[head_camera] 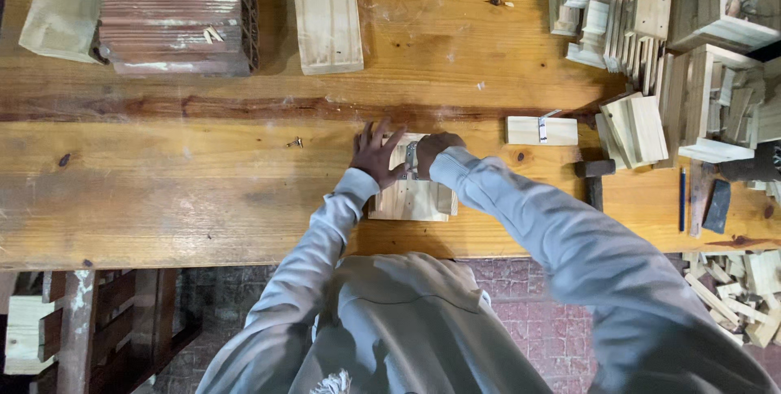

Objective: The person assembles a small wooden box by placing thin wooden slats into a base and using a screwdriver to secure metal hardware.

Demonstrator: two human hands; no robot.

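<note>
1. A pale wooden block (411,197) lies near the front edge of the wooden counter (179,191); every place below is told from this block.
2. The left hand (374,152) lies flat on the block's far left corner, fingers spread.
3. The right hand (434,150) rests on the block's far edge, fingers curled in on a small metal piece (411,158) (the grip itself is hidden behind the knuckles, so what they pinch cannot be told).
4. Grey sleeves cover part of the block.
5. Right of the block, apart from it, lies a smaller block with a metal hinge (542,130).
6. Left of the block a loose screw (294,143) lies on the counter.
7. Beyond the block lies a flat board (327,15).
8. Far right, stacked wooden pieces (630,12) run out of view.
</note>
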